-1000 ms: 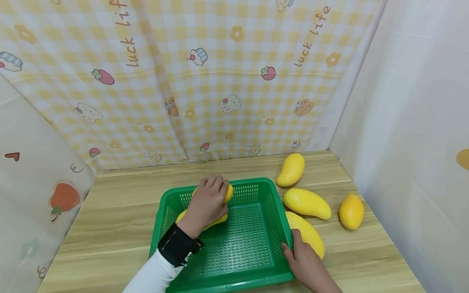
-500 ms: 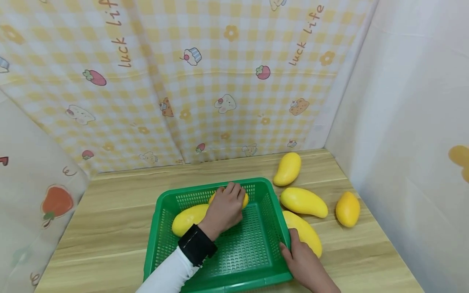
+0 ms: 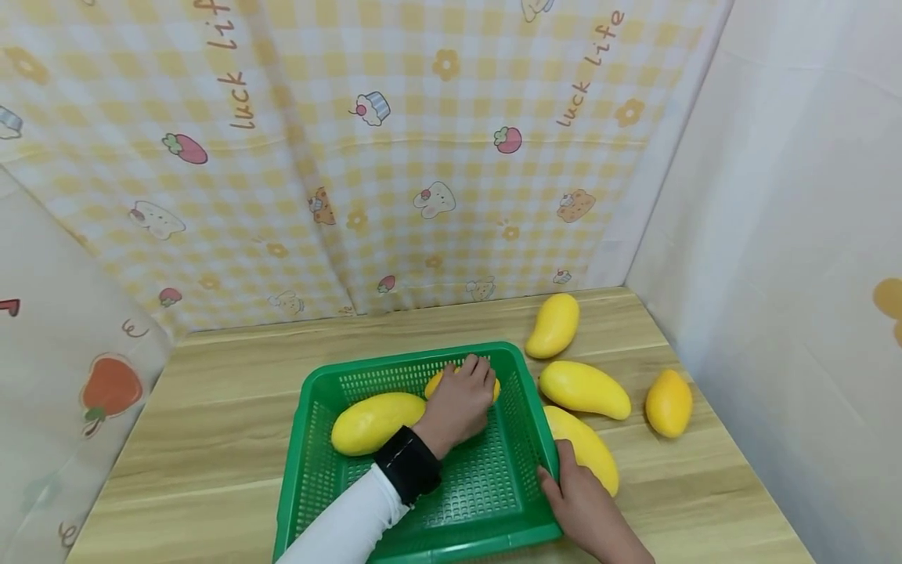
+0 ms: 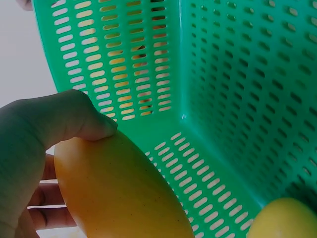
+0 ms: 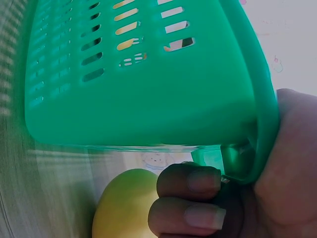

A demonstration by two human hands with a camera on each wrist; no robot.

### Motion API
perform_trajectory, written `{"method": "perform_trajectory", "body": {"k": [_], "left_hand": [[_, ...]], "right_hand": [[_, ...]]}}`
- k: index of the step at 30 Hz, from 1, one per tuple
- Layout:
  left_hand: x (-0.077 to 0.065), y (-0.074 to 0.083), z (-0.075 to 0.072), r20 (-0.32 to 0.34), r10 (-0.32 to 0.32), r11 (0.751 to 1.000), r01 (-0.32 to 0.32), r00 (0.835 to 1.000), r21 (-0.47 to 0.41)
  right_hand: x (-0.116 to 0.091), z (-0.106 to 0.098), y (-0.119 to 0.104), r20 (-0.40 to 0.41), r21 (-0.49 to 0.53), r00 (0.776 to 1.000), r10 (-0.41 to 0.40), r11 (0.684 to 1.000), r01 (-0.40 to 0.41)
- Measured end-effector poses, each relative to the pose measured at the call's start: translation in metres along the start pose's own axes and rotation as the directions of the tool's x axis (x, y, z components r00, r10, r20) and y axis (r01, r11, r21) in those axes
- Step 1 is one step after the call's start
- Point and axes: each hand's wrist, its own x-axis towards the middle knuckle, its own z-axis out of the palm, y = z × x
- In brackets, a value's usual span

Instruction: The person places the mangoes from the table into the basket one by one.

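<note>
My left hand, its wrist in a black band, grips an orange-yellow mango within the green plastic basket. In the head view the hand covers most of that mango, near the back wall. The left wrist view shows my thumb on top and fingers round the far side. A larger yellow mango lies in the basket's left half. My right hand holds the basket's right rim, and in the right wrist view the fingers curl beneath the rim. Against that side lies another yellow mango, partly hidden.
Right of the basket, on the wooden table, lie a curved mango, a smaller mango farther back and an orange-yellow mango near the right wall. Patterned cloth hangs along the table's back edge.
My left hand has moved rightward along the back of the basket with its mango, uncovering the larger mango on the left. The right hand keeps its hold on the rim.
</note>
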Motion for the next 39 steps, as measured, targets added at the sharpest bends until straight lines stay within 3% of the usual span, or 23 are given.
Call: {"method": "perform_trajectory", "body": {"k": [14,30,39], "left_hand": [[0.003,0.02,0.019,0.115,0.002,0.999,-0.007,0.993,0.048],[0.0,0.023,0.038,0.096,0.026,0.995,-0.035,0.995,0.097],[0.002,0.021,0.042,0.072,-0.008,0.996,0.001,0.997,0.092]], "right_hand": [[0.0,0.0,0.002,0.01,0.016,1.0,-0.016,1.0,0.016],[-0.001,0.0,0.004,0.021,0.024,0.999,-0.042,0.999,0.041],[0.0,0.0,0.002,0.003,0.019,0.999,-0.034,0.999,0.034]]}}
